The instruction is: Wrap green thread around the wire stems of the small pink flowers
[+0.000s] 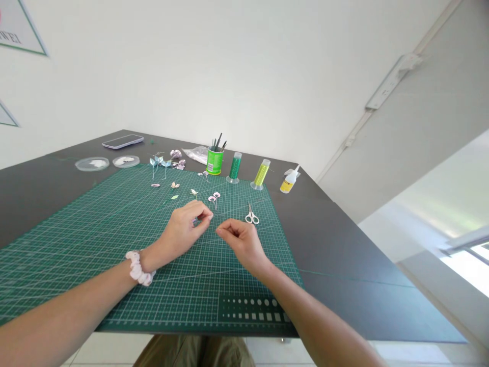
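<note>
Both hands hover over the green cutting mat (164, 300), their fingertips a short way apart. My left hand (188, 224), with a pale scrunchie (138, 269) at its wrist, is pinched closed; whatever lies between thumb and forefinger is too small to make out. Pinched the same way, my right hand (242, 243) shows nothing I can name in its fingertips. Small white-handled scissors (251, 217) lie just beyond the right hand. Past the left hand are pink wire-stemmed petals (212, 199), a pale green leaf piece (174, 197) and an orange petal piece (174, 185).
Along the back stand a green tin of tools (214, 161), a dark green thread spool (235, 167), a yellow-green spool (261, 174) and a glue bottle (290, 180). Blue flowers (156, 161), shallow dishes (91, 163) and a phone (123, 141) lie at the back left.
</note>
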A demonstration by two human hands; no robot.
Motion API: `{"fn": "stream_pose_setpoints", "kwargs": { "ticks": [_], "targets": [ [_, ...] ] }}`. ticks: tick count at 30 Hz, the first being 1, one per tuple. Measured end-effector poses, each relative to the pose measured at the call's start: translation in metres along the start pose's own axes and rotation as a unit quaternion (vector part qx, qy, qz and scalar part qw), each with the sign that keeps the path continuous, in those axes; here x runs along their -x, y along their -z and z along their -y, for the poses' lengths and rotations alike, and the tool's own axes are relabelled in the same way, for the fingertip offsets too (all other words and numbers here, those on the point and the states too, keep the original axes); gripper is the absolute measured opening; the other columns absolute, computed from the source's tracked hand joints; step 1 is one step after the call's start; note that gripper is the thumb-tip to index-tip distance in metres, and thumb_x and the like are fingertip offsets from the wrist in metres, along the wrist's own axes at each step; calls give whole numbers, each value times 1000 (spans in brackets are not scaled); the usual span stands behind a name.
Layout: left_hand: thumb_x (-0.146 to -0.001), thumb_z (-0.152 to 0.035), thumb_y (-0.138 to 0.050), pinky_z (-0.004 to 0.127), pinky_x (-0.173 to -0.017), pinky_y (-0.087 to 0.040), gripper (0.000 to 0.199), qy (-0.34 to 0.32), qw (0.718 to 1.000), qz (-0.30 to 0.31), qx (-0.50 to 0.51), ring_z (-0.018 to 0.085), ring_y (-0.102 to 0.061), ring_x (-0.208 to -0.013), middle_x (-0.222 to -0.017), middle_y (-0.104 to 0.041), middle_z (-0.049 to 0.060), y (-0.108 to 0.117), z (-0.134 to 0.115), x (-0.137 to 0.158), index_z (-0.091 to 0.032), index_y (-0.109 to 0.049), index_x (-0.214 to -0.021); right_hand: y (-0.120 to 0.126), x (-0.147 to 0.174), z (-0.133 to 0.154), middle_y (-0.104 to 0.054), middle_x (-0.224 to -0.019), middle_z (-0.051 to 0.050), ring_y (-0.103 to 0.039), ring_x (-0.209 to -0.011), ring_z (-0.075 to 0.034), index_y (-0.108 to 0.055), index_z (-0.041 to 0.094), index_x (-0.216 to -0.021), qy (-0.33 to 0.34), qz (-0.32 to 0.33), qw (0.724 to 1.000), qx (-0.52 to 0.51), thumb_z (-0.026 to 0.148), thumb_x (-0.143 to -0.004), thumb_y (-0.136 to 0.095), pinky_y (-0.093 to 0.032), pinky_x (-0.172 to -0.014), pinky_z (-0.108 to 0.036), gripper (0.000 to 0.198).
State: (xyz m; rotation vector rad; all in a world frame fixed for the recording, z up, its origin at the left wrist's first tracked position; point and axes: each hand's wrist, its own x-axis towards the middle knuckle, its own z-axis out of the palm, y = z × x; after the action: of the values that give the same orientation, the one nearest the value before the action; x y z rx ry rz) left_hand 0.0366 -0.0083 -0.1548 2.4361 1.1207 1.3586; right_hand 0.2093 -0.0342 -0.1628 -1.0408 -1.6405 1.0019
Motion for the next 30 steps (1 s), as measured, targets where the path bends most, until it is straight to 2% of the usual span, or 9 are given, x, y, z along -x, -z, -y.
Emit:
{"fn": "stream_pose_setpoints", "kwargs": {
  "ticks": [5,7,14,23,27,30],
  "targets": [
    [-85,-16,-49,24,-60,-40,18,6,1000,6,-12,12,-53,-61,-64,-56,-2,1,3,-1,-18,-56,-68,5,5,3,-57,-62,0,-45,-53,-12,-61,21,-69,146,-9,978,148,24,-89,-50,-35,-55,-27,23],
    [-85,-16,-48,24,-59,-40,19,7,1000,13,-14,12,-52,-61,-64,-56,-2,1,3,-1,-18,-55,-67,6,6,4,-61,-66,-2,-49,-56,-13,-61,21,-71,174,-20,969,175,23,-91,-48,-38,-56,-28,23],
    [-86,-16,-47,24,-59,-39,19,10,999,37,-12,13,-52,-63,-65,-56,-1,1,4,-2,-18,-55,-69,10,4,4,-60,-63,-1,-51,-54,-15,-62,22,-75,189,-72,959,199,23,-92,-50,-39,-57,-29,21],
    [-87,-16,-47,22,-58,-40,20,-34,990,139,17,12,-50,-60,-64,-55,-2,-2,1,0,-18,-55,-69,13,2,9,-62,-67,-4,-50,-66,-18,-63,21,-71,234,-91,934,253,22,-93,-51,-39,-65,-33,25],
    [-86,-12,-46,23,-60,-41,20,-66,980,185,42,12,-51,-62,-65,-56,-2,0,-3,0,-18,-54,-68,16,-3,5,-60,-66,-3,-48,-67,-18,-60,22,-66,207,-105,948,216,21,-90,-54,-38,-66,-33,25],
    [-85,-10,-48,23,-62,-42,20,-68,973,204,81,12,-54,-64,-67,-59,-1,2,-7,0,-18,-56,-69,19,-10,0,-60,-67,-1,-48,-67,-17,-58,22,-63,156,-105,970,153,19,-86,-58,-38,-69,-33,23]
  ]
}}
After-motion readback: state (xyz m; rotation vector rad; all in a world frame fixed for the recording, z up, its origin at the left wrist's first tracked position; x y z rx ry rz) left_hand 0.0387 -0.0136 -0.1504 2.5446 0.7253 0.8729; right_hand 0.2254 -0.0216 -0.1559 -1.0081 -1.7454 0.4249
